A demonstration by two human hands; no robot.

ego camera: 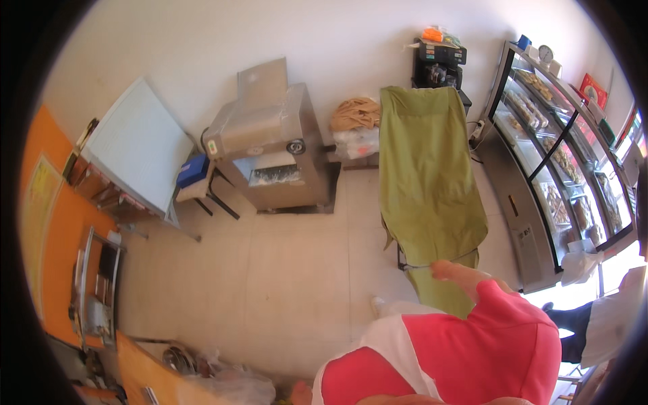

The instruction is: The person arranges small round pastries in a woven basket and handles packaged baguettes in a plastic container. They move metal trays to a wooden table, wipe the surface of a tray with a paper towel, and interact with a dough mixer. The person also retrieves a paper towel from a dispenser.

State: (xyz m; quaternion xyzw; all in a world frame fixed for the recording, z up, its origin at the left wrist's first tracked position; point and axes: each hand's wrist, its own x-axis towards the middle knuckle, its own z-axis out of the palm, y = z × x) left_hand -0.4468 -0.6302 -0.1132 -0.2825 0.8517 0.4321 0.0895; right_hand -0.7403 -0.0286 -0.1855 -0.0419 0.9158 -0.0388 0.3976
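A folding cot with an olive-green fabric cover [428, 167] stands lengthwise before me, its near end close to my body. My right hand [441, 270], at the end of my outstretched arm, grips the thin grey bar [417, 267] across the near end. Below this bar the green fabric continues down and passes partly behind my arm. My left hand [301, 392] shows only in part at the bottom edge, blurred, so its fingers cannot be made out. Plastic bags [238, 382] lie close to it.
A glass display case [541, 147] with filled trays runs along the right. A steel machine [273, 136] stands by the wall. Left are a white-topped table [136, 142] and a stool with a blue box [193, 170]. Another person's dark-trousered leg [574, 324] shows at right.
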